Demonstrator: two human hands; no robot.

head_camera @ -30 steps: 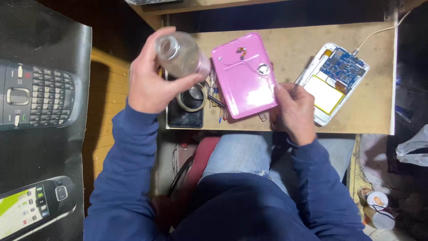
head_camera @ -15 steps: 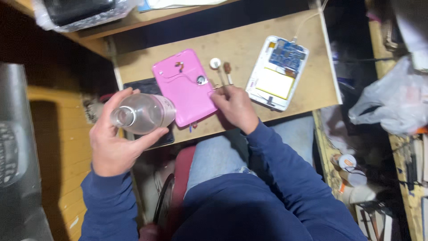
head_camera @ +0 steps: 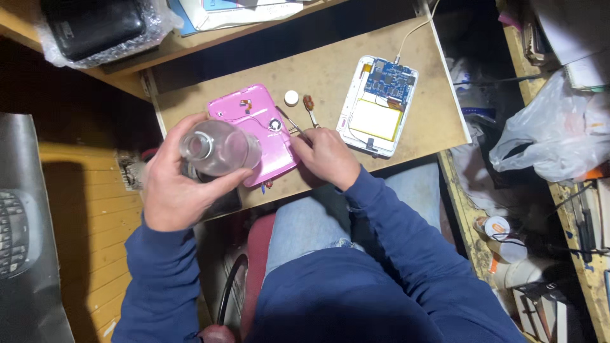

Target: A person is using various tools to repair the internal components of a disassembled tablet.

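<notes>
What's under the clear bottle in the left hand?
The clear bottle, held in the left hand, hangs over the pink back cover and a dark thing beside it. The bottle and hand hide most of that dark thing.

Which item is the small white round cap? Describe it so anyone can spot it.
On the brown wooden desk, look between the pink tablet back cover and the opened white tablet with blue circuit board. The small white round cap lies there, just left of the brown-tipped tool; nothing else nearby is a plain white disc.
</notes>
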